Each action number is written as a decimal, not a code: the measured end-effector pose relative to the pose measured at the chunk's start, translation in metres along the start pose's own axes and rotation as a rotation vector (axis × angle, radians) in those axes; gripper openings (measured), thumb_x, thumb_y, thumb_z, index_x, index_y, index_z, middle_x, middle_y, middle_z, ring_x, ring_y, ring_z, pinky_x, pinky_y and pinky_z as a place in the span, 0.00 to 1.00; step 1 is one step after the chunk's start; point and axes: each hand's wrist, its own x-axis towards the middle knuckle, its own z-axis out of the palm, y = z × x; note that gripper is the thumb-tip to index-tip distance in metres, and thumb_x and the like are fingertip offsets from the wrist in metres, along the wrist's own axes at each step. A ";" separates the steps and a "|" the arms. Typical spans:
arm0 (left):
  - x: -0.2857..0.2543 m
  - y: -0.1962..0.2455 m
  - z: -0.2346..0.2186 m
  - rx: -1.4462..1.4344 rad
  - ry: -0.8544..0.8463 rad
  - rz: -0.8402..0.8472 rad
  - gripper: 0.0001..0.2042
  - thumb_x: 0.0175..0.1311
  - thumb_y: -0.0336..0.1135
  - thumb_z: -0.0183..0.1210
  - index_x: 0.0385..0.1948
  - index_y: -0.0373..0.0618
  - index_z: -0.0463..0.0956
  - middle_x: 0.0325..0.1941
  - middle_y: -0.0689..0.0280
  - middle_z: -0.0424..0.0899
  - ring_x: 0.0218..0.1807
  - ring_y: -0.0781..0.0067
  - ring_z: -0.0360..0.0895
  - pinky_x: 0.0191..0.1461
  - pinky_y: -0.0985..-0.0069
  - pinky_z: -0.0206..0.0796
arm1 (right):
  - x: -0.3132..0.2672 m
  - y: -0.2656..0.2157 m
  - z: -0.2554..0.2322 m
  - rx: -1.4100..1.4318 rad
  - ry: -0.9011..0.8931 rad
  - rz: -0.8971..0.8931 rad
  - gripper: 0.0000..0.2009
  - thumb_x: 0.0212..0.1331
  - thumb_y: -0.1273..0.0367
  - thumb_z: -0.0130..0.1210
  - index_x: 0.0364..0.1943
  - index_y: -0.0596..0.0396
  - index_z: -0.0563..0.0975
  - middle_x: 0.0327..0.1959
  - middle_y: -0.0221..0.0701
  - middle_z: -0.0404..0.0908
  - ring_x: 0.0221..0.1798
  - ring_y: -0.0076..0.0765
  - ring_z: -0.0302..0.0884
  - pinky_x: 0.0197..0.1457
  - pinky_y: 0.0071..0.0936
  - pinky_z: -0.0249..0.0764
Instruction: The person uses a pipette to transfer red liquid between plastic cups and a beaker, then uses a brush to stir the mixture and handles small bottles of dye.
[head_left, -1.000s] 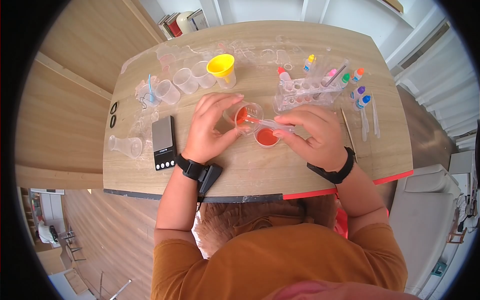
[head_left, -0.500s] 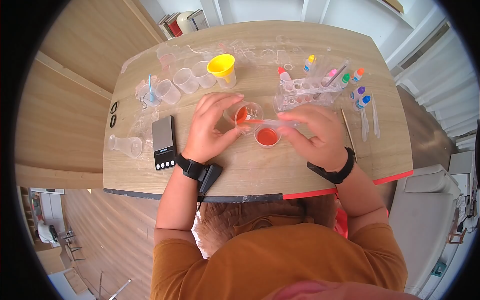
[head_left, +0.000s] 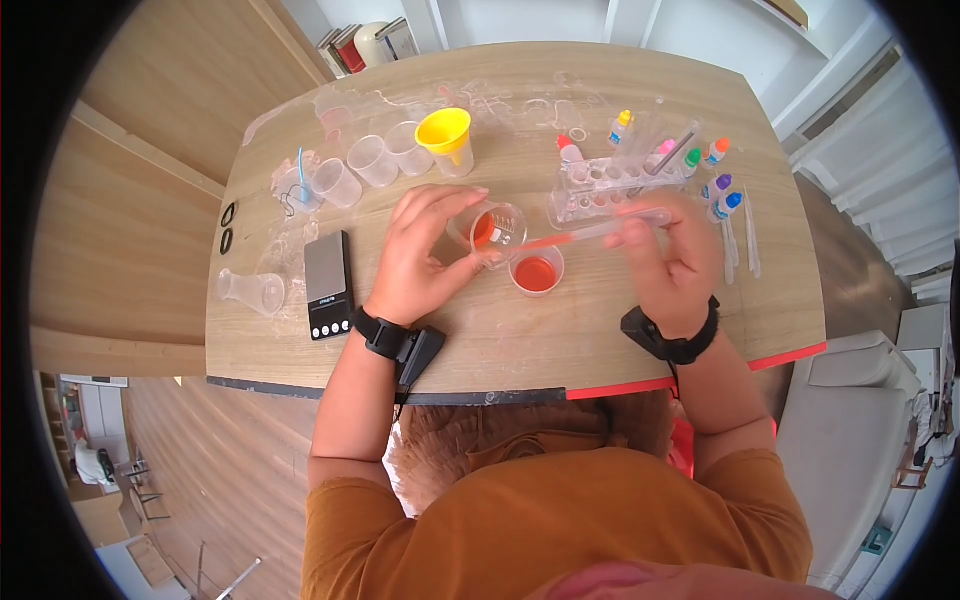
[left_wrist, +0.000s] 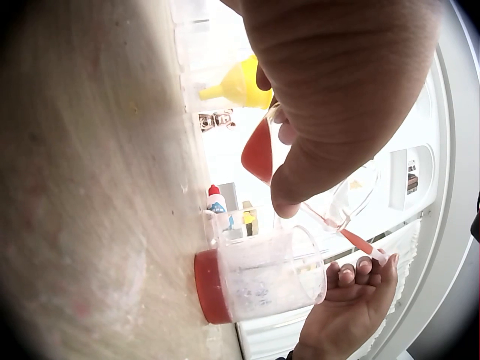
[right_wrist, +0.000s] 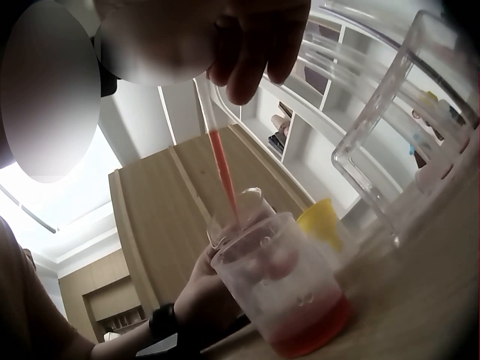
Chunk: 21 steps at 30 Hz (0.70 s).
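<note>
In the head view my left hand (head_left: 415,260) grips a clear graduated beaker (head_left: 508,225), tipped on its side with orange-red liquid in it. My right hand (head_left: 680,260) pinches a clear plastic dropper (head_left: 605,230). Red liquid fills the lower part of the dropper's stem, and its tip is at the beaker's mouth. Below the dropper a clear plastic cup (head_left: 537,272) stands upright on the table with a shallow layer of red liquid. The left wrist view shows that layer (left_wrist: 214,286) at the cup's bottom.
A black scale (head_left: 328,285) and a clear flask (head_left: 252,292) lie to the left. Behind are several clear cups (head_left: 372,160) and a yellow funnel (head_left: 443,128) in a cup. A test tube rack (head_left: 610,185) and dye bottles (head_left: 727,204) stand at the right.
My right hand has moved right with the dropper, drawing its tip from inside the beaker to the mouth. Red liquid now shows in its stem. My left hand and the beaker have stayed put.
</note>
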 end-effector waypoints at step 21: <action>0.000 0.000 0.001 0.012 0.004 -0.012 0.31 0.50 0.36 0.81 0.59 0.42 0.82 0.61 0.57 0.87 0.63 0.51 0.81 0.68 0.58 0.71 | 0.005 -0.002 -0.001 -0.101 0.009 -0.127 0.04 0.62 0.80 0.66 0.35 0.58 0.81 0.34 0.35 0.88 0.35 0.34 0.86 0.41 0.26 0.78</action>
